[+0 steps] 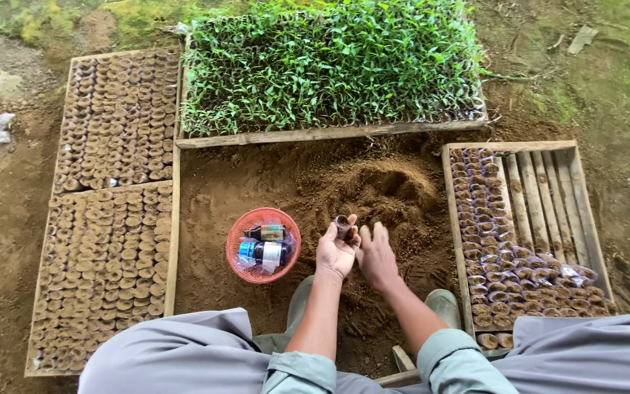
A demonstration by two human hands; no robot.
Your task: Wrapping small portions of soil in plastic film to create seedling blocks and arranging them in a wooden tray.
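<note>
While the person sits low over the bare ground, knees and grey trousers at the bottom edge of the view, both hands meet above a mound of loose brown soil [380, 191] at the centre of the ground.

Left hand [335, 249]: grip pinching a small dark seedling pot [343, 227] between thumb and fingertips, palm turned up. Pot mouth appears to face up and slightly away from the person, long axis roughly upright; contents too small to tell.

Right hand [377, 255]: just beside the left, touching or nearly touching it at the thumb side. Fingers curled loosely together, back of hand to the camera; cannot tell whether it holds soil.

Key relation: pot sits at the top of the left hand, up and to the left of the right hand's fingertips; soil mound lies directly beyond both hands, slightly nearer the right.

Surroundings:
- Red basket [262, 245] just left of the left hand, holding two bottles.
- Right-side wooden crate [577, 182], partly filled with potted cells along its left and near sides, slats bare at the far right.
- Two left-side crates [114, 211], packed full of soil-filled pots.
- Tray of green seedlings [329, 66] at the far edge, beyond the mound.
</note>
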